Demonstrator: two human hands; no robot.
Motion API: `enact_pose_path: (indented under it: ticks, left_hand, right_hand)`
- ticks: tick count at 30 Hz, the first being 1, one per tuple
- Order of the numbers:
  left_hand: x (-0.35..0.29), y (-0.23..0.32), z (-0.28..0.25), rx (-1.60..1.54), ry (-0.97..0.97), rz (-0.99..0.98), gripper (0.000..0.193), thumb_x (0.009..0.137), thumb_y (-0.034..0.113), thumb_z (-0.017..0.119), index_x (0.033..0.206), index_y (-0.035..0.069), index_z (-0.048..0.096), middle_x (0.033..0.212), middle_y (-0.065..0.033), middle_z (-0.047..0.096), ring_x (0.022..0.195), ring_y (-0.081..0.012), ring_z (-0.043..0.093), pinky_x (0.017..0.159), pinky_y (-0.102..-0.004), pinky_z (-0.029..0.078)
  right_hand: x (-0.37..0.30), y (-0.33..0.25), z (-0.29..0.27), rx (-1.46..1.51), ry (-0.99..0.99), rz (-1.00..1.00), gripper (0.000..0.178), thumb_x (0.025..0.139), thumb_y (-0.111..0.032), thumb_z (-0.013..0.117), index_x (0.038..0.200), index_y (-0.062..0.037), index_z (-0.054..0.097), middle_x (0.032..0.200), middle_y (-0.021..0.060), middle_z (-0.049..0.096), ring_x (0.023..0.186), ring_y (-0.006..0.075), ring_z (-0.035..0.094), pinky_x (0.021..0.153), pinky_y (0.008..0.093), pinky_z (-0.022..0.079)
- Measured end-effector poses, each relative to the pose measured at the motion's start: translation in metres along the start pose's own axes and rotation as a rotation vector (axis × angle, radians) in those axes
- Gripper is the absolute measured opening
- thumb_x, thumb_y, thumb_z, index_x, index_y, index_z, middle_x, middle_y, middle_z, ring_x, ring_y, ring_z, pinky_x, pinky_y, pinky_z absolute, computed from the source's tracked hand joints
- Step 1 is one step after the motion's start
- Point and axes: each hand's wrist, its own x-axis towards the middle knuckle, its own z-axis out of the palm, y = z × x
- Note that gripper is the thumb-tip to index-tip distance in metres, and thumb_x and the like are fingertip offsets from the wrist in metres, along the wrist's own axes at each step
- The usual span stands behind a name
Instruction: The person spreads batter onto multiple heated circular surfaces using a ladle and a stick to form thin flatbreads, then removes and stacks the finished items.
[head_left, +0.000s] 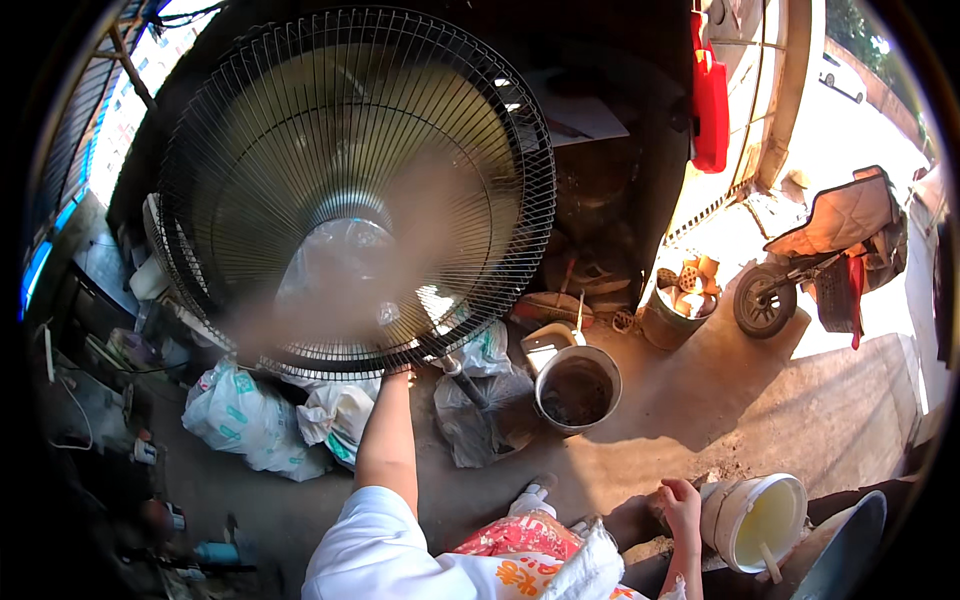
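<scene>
A large round fan with a black wire cage fills the upper left. A pale brown blur lies across its front, and a clear plastic cover sits over its hub. My left arm reaches up in a white sleeve to the lower rim of the cage. The left hand is behind the rim there, so its fingers are hidden. At the lower right, my right hand is raised with its fingers curled in, and nothing shows in them. It is beside a white bucket with pale yellow-green liquid and a stick inside.
Stuffed plastic bags lie under the fan. A bucket of dark contents stands at the middle. Farther right are a bin of perforated brown pieces and a parked scooter. A big metal basin is at the lower right.
</scene>
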Motion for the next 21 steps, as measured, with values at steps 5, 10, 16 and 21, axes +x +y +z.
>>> enact_pose_path:
  ticks: [5,10,16,21]
  left_hand:
    - [0.019,-0.005,-0.005,-0.019,0.003,0.014,0.059,0.081,0.027,0.064,0.127,0.004,0.037,0.111,-0.0107,0.052,0.098,-0.0219,0.052,0.083,-0.0348,0.043]
    - [0.015,-0.013,0.017,-0.008,-0.008,-0.004,0.057,0.081,0.028,0.063,0.126,0.004,0.039,0.111,-0.0109,0.052,0.098,-0.0219,0.052,0.083,-0.0349,0.043]
    - [0.004,-0.010,0.029,0.006,-0.011,-0.012,0.055,0.081,0.029,0.063,0.125,0.004,0.040,0.111,-0.0112,0.053,0.098,-0.0219,0.052,0.084,-0.0350,0.042]
    - [0.005,-0.007,0.029,0.015,-0.012,-0.013,0.054,0.082,0.030,0.062,0.125,0.004,0.042,0.110,-0.0114,0.054,0.098,-0.0219,0.053,0.084,-0.0351,0.042]
  right_hand:
    - [-0.028,0.048,-0.008,-0.224,-0.085,0.099,0.013,0.082,-0.003,0.058,0.093,0.0029,0.062,0.076,0.0067,0.064,0.066,0.0107,0.059,0.059,0.0226,0.047]
    - [-0.091,0.089,-0.012,-0.422,-0.223,0.272,0.019,0.076,-0.009,0.061,0.091,0.0020,0.066,0.071,0.0091,0.065,0.063,0.0138,0.061,0.060,0.0261,0.049]
    - [-0.083,0.076,-0.010,-0.382,-0.100,0.276,0.018,0.076,-0.014,0.061,0.087,-0.0002,0.066,0.071,0.0127,0.065,0.065,0.0199,0.063,0.061,0.0293,0.049]
    - [-0.073,0.060,-0.014,-0.367,0.020,0.268,0.018,0.074,-0.016,0.063,0.084,-0.0020,0.066,0.070,0.0153,0.064,0.064,0.0233,0.064,0.062,0.0312,0.050]
